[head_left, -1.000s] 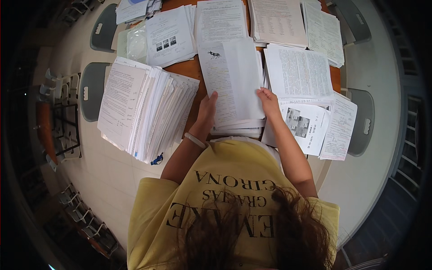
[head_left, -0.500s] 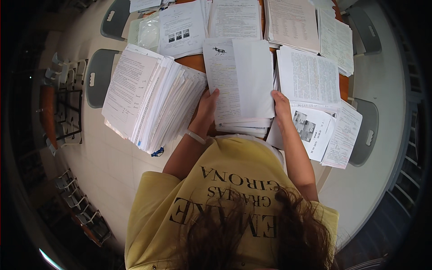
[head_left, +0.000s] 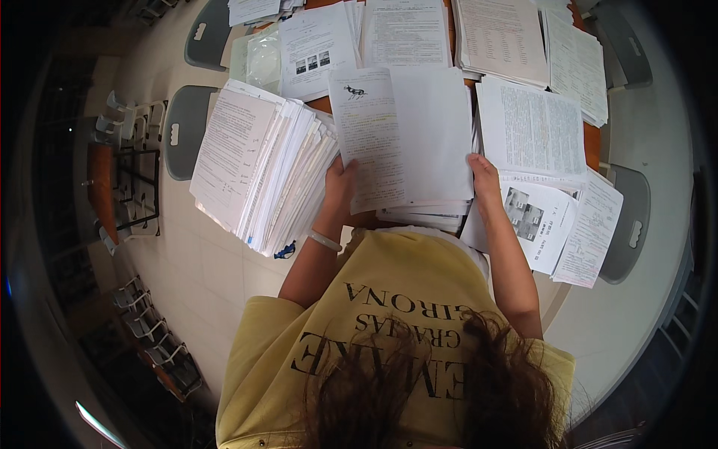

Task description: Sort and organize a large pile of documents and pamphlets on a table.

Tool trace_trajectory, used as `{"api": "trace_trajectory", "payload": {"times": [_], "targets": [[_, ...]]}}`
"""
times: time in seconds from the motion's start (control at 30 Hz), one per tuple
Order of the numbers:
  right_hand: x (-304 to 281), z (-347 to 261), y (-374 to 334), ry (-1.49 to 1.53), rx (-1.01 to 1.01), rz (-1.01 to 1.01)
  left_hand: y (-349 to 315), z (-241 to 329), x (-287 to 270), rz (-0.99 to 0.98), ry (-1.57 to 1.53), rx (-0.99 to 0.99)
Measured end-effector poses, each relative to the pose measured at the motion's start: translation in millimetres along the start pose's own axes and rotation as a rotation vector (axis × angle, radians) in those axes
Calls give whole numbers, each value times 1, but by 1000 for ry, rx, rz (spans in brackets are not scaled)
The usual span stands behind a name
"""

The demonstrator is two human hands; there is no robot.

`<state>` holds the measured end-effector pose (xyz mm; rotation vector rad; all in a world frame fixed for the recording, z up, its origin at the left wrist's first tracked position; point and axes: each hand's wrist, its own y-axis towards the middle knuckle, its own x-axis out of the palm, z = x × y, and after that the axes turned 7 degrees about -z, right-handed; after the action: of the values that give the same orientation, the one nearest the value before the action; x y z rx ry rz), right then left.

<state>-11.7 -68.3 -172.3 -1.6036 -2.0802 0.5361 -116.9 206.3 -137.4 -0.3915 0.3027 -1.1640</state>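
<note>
My left hand pinches the lower left edge of a printed sheet with a small animal drawing at its top and yellow-marked lines. This sheet tilts slightly left and overlaps a blank white sheet. At the right edge of the white sheet, my right hand grips it between thumb and fingers. Beneath both sheets lies a pile of papers, its lower edges showing near my shirt. Most of that pile is hidden by the two sheets.
A tall, leaning paper stack stands at the left. More printed stacks fill the right side, with loose sheets near the front. Further piles line the far side of the wooden table. Grey chairs flank it.
The printed sheet has slid left with my left hand and tilted, so more of the white sheet shows. My right hand stays at the white sheet's edge. The whole view has shifted slightly.
</note>
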Motion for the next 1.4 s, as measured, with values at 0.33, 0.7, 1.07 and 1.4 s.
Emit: {"api": "trace_trajectory", "payload": {"times": [0.33, 0.7, 1.07, 1.4], "targets": [[-1, 5, 3, -7, -8, 1, 3, -4, -1, 11, 38, -20], [3, 6, -1, -580, -307, 69, 2, -3, 0, 14, 25, -42], [6, 3, -4, -660, -344, 106, 3, -7, -2, 13, 23, -28], [9, 1, -4, -615, -356, 99, -1, 3, 3, 11, -3, -25]]}}
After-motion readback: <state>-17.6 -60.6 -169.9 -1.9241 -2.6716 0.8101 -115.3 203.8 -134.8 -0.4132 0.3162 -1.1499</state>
